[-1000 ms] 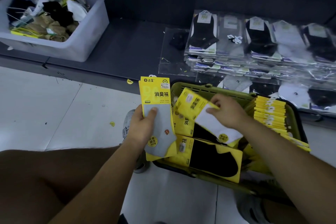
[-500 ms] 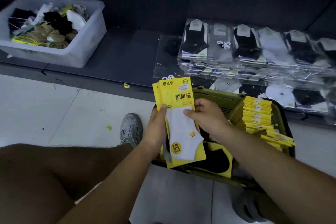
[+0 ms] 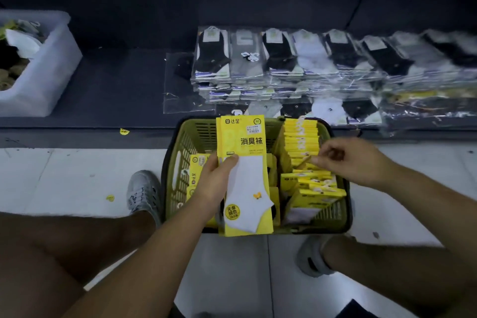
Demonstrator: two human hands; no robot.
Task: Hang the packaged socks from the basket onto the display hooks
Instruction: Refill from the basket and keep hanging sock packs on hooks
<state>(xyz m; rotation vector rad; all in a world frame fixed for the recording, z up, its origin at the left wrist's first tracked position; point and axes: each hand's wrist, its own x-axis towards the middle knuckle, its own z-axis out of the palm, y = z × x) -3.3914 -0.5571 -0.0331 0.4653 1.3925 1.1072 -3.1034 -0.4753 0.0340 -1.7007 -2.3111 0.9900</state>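
Left hand grips a yellow sock pack upright over the green basket, thumb clamped across the white sock (another pack's edge peeks out behind). Right hand hovers over the row of packs in the basket's right side, fingers curled, too blurred to tell if they're pinching one.
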